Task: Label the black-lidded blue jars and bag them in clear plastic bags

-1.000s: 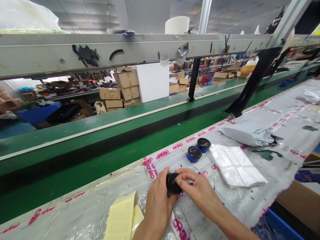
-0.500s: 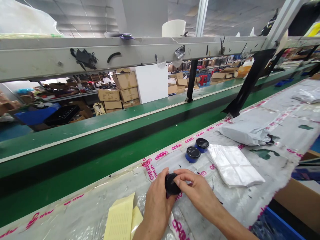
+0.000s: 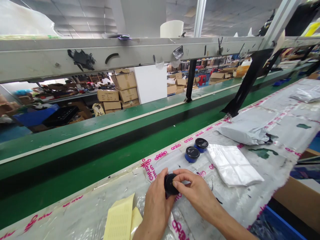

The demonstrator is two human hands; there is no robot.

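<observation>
My left hand (image 3: 158, 196) is wrapped round a small round tub with a black lid (image 3: 170, 184), its lid facing me. Thumb and forefinger of my right hand (image 3: 193, 186) are pinched together against the lid's face; anything between them is too small to make out. Just beyond my hands, two similar tubs stand upright side by side, a nearer blue tub with a black lid (image 3: 192, 154) and a farther one (image 3: 201, 145). Left of my left wrist lie yellow sheets (image 3: 118, 216) printed with rows of small marks.
A stack of white plastic bags (image 3: 235, 165) lies right of the tubs, with a grey plastic bag (image 3: 245, 128) behind it. Plastic film with pink lettering covers the bench (image 3: 95, 206). Beyond runs a green conveyor (image 3: 140, 140), with a metal beam (image 3: 140, 50) above. Cardboard boxes (image 3: 126, 85) stand farther off.
The tub has turned slightly in my left hand, and my right fingertips have shifted a little over its lid. The view has moved slightly; the other things stay put.
</observation>
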